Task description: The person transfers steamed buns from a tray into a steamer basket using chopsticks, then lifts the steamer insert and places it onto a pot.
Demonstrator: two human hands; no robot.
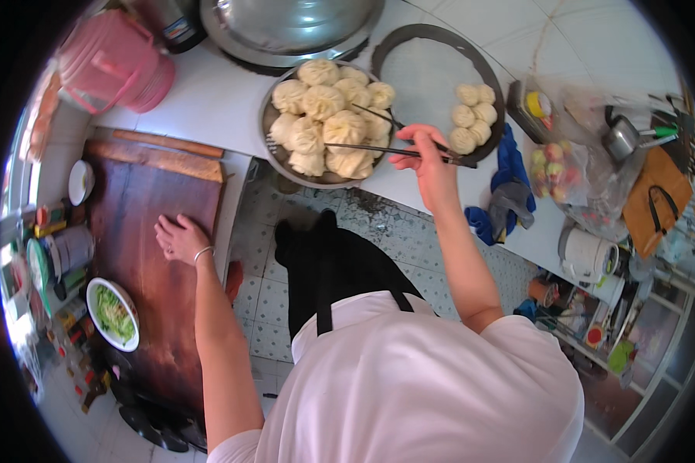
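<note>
My right hand [428, 165] holds a pair of dark chopsticks [376, 149], spread apart, with the tips over a pile of steamed buns [344, 128]. The buns are heaped in a round metal pan [270, 156] at the worktop's edge. My left hand [180, 237], with a bracelet at the wrist, rests on the brown wooden board [145, 202], its fingers spread and holding nothing. Right of the pan is a round steamer tray [496, 121] lined with pale cloth [423, 81], with several smaller buns [474, 116] at its right side.
A bowl of chopped greens [113, 315] sits on the board's left, and a rolling pin [168, 143] lies behind the board. A large metal lid [295, 29] and a pink container [116, 63] stand at the back. Blue cloth [507, 185] and a bag of fruit [555, 171] lie at right.
</note>
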